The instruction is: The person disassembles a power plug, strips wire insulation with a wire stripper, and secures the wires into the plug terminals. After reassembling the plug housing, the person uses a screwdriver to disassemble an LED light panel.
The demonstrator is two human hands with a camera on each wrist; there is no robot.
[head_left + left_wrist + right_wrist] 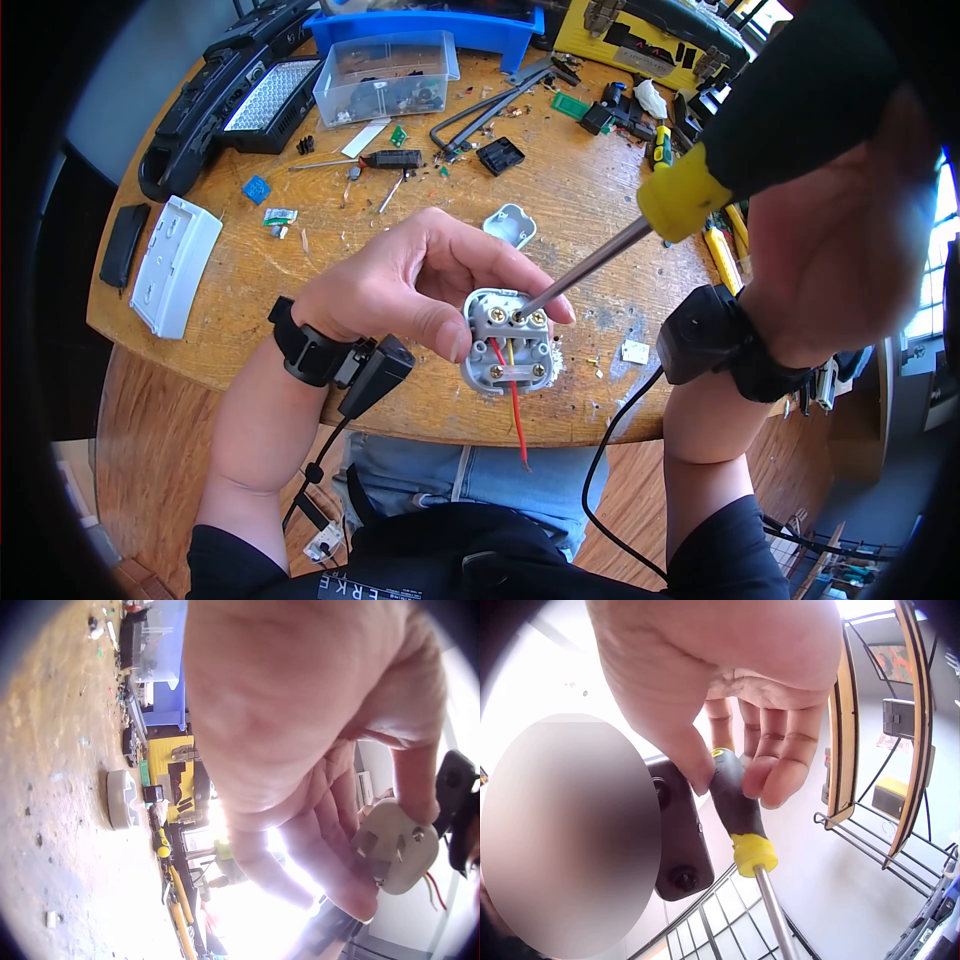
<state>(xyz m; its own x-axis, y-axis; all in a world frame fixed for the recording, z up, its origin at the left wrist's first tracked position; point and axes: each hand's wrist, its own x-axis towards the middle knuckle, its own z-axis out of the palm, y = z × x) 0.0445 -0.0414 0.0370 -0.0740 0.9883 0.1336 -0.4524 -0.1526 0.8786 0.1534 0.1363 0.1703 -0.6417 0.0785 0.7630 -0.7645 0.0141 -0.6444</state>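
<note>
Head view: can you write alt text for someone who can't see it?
The left hand holds an open grey electrical fitting, while the right hand holds a screwdriver with its tip at the middle screw of the upper row. A red wire hangs from the fitting, near the edge of a cluttered wooden workbench.

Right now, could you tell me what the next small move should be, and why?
Probably turn the screwdriver slightly: its tip appears at the housing's upper middle screw, the left hand grips the housing, and the right hand holds the handle.
</note>
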